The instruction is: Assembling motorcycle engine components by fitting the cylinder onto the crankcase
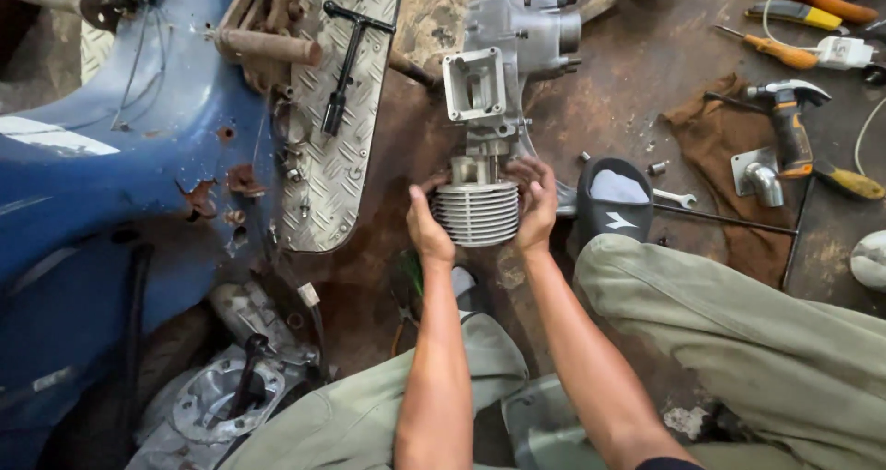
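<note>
1. Floor (609,110): stained, oily workshop concrete, brown and grey, littered with tools; it served as the work surface.
2. Blue scooter body (101,165): painted sheet metal, rusted through in spots, cut off by the left and top edges; its lower part was lost in shadow.
3. Footboard plate (346,147): silver diamond-tread metal, tapering to a rounded end, with a black T-handle wrench (346,59) lying on it.
4. Olive trousers (738,331): the person's legs, bent at either side of the arms; a black sandal (614,198) showed on the right foot.
5. Engine casing (503,54): dull grey cast aluminium with a square open port, its top cut off by the picture edge.
6. Finned cylinder (475,213): round, pale metal, ringed with thin cooling fins, seated against the casing's lower end. It lay directly between the two hands; the joint behind it was hard to make out.
7. Left hand (426,225): fingers curled, pressed on the cylinder's left flank, gripping it.
8. Right hand (535,213): fingers curved over the right flank and upper rim, likewise gripping.
9. Brown rag (724,142): crumpled cloth, well right of the hands, bearing a hammer (789,124) with an orange-and-black grip.
10. Open-ended spanner (674,196): small, bright steel, just beside the sandal.
</note>
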